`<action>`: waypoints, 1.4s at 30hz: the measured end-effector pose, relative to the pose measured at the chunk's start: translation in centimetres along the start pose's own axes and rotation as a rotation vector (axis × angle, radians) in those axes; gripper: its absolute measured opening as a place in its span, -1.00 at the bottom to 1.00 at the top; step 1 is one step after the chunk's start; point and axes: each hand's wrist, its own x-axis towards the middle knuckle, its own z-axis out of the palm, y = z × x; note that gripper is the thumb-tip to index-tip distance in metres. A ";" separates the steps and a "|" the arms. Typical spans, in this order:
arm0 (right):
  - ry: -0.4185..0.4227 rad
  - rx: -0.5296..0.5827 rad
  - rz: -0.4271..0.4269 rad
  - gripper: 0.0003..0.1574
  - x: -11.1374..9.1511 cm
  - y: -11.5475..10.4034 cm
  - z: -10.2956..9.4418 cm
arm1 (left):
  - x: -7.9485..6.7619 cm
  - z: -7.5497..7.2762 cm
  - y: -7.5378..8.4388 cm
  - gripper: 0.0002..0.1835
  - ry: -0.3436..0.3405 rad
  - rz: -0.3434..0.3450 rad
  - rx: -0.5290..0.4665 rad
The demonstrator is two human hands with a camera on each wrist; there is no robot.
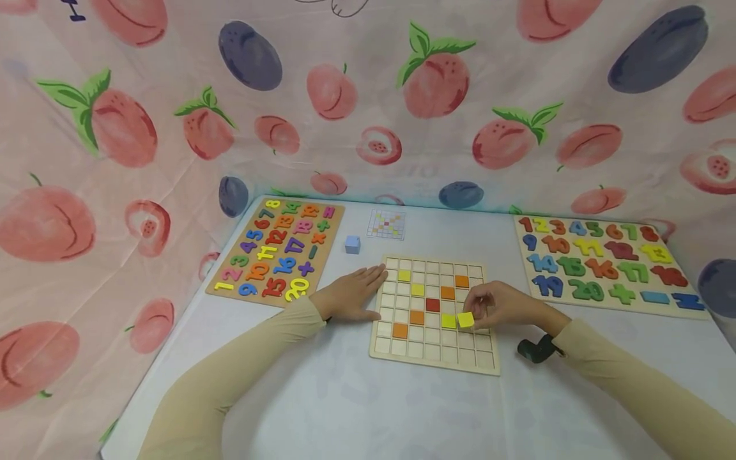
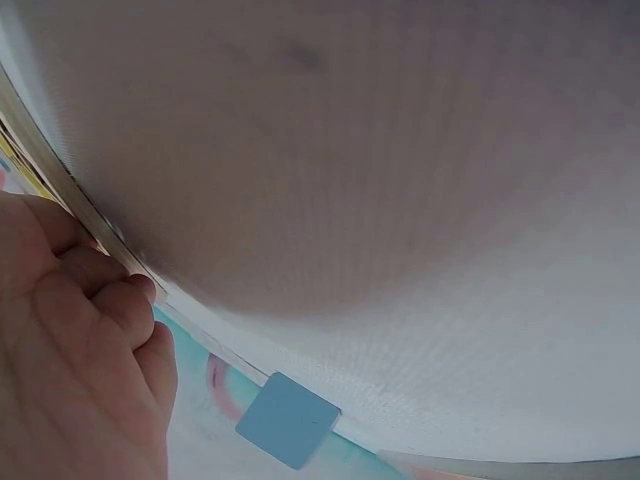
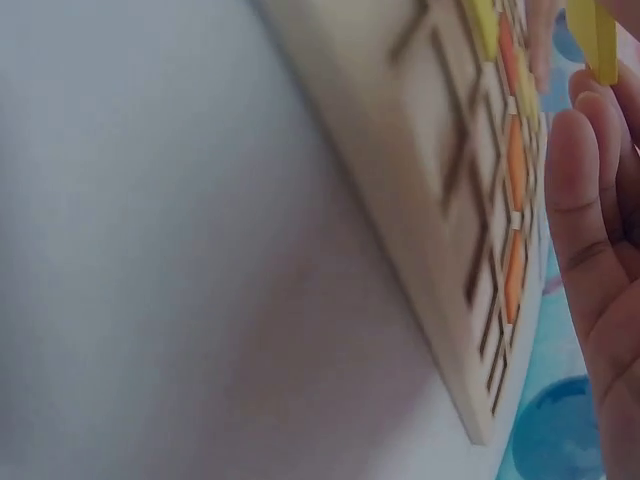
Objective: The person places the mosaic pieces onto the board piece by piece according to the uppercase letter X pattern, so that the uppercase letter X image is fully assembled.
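A wooden grid board (image 1: 435, 362) lies in the middle of the table. Colored squares fill some of its cells along two crossing diagonals: a red square (image 1: 432, 305) at the crossing, yellow ones such as (image 1: 404, 275) and orange ones such as an orange square (image 1: 462, 281). My right hand (image 1: 499, 305) pinches a yellow cube (image 1: 466, 320) over the board's right part, just right of a yellow square (image 1: 448, 321) in the grid; that cube (image 3: 597, 40) also shows in the right wrist view. At the board's left edge rests my left hand (image 1: 352, 295), fingers extended and thumb spread.
A light blue cube (image 1: 352, 245) stands behind my left hand, beside a printed card (image 1: 386, 225) with a colored grid pattern. Number puzzle boards lie on both sides, a left one (image 1: 232, 295) and a right one (image 1: 618, 308). Fruit-patterned cloth (image 1: 379, 83) hangs behind the table.
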 end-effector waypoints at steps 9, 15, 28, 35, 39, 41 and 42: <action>-0.115 0.002 0.028 -0.69 -0.1 0.9 1.0 | 0.0 0.2 -0.1 -0.01 0.010 0.004 0.004; -0.144 -0.026 0.033 -0.67 -0.2 0.7 1.0 | 0.1 0.3 -0.1 0.00 0.011 0.000 0.009; -0.176 -0.058 0.058 -0.73 0.3 0.4 1.0 | 0.2 0.4 -0.2 0.00 0.010 -0.002 -0.013; -0.186 -0.044 0.034 -0.82 0.4 0.2 0.9 | 0.3 0.7 -0.2 0.00 0.012 -0.004 -0.017; -0.185 -0.043 0.038 -0.82 0.4 0.1 0.9 | 0.3 0.6 -0.2 0.00 0.004 -0.008 -0.016; -0.187 -0.047 0.045 -0.82 0.4 0.2 0.8 | 0.3 0.6 -0.2 0.01 0.000 -0.011 -0.019; -0.188 -0.050 0.050 -0.81 0.4 0.2 0.8 | 0.4 0.6 -0.2 0.01 -0.004 -0.013 -0.018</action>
